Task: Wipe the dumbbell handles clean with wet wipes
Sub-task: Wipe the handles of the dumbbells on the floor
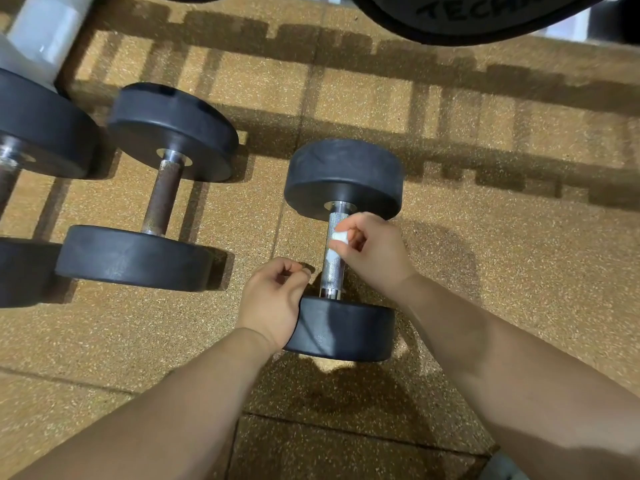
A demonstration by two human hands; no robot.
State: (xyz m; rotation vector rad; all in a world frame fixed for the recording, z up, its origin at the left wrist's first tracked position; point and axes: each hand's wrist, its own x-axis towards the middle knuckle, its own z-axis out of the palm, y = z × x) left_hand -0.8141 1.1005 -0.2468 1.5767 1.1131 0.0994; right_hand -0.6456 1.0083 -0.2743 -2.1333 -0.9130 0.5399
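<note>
A black round-headed dumbbell (343,174) lies on the speckled tan floor in the middle of the head view. Its knurled steel handle (330,275) runs toward me. My right hand (377,251) pinches a small white wet wipe (339,237) against the upper part of that handle. Curled loosely, my left hand (273,299) rests against the left side of the near head (346,330) with nothing visible in its fingers.
A second dumbbell (169,133) with a brownish, rusty-looking handle (164,199) lies to the left. Part of a third dumbbell (38,126) shows at the left edge. A large black weight plate (467,19) hangs over the top right, and a white post (41,36) stands top left.
</note>
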